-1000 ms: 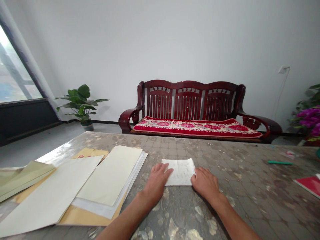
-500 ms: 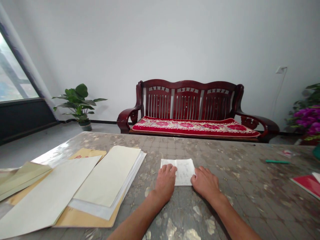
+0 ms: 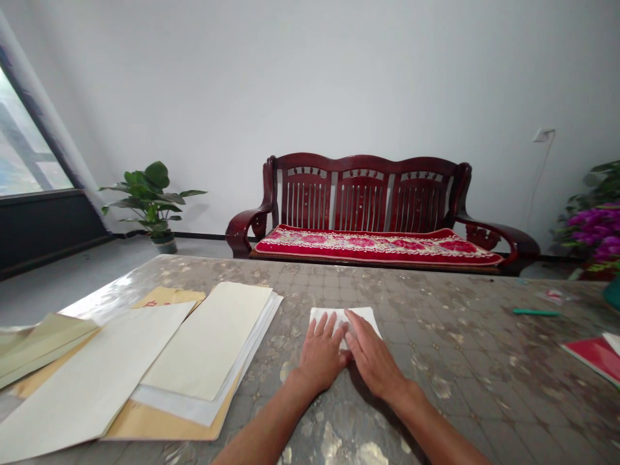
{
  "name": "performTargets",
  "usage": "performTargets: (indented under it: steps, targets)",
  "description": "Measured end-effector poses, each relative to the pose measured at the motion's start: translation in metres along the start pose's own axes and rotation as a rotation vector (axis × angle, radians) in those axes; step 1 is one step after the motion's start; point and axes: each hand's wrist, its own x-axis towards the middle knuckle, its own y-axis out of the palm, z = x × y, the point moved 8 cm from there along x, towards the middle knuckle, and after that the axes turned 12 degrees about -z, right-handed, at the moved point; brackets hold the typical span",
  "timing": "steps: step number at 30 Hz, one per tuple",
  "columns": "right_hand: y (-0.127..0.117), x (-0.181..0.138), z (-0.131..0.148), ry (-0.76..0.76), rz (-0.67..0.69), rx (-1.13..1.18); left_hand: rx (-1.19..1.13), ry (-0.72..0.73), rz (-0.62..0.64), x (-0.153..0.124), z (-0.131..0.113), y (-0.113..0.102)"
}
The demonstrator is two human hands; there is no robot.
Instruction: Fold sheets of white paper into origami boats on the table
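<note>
A small folded white paper (image 3: 369, 319) lies on the patterned table (image 3: 436, 361) in front of me. My left hand (image 3: 322, 352) rests flat on the paper's left half, fingers stretched out. My right hand (image 3: 369, 358) lies flat across the paper's middle and right part, fingers extended and pointing up-left, touching the left hand. Both hands press down on the sheet and hide most of it; only its far edge and corners show.
A stack of cream, white and tan sheets and envelopes (image 3: 208, 342) lies to the left. A green pen (image 3: 535, 312) and a red booklet (image 3: 593, 358) lie at the right. Beyond the table stand a wooden bench (image 3: 378, 213) and potted plants.
Both hands have moved inward onto the paper. The right hand slid left across it and now meets the left hand, covering more of the sheet.
</note>
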Motion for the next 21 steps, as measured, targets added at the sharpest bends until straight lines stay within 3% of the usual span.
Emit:
performTargets:
  steps: [3, 6, 12, 21]
  targets:
    - [0.027, -0.010, -0.005, -0.019, 0.161, -0.038, -0.004, 0.005, 0.043, -0.001, 0.001, 0.003]
    - [0.035, -0.017, -0.011, -0.075, 0.249, -0.150, -0.011, 0.005, 0.023, -0.001, 0.003, 0.004]
    - [0.027, -0.019, -0.027, -0.028, 0.334, -0.324, 0.003, 0.044, -0.016, -0.001, 0.004, 0.002]
    - [0.013, -0.020, -0.038, 0.018, 0.286, -0.434, 0.056, -0.009, -0.057, -0.005, 0.018, -0.010]
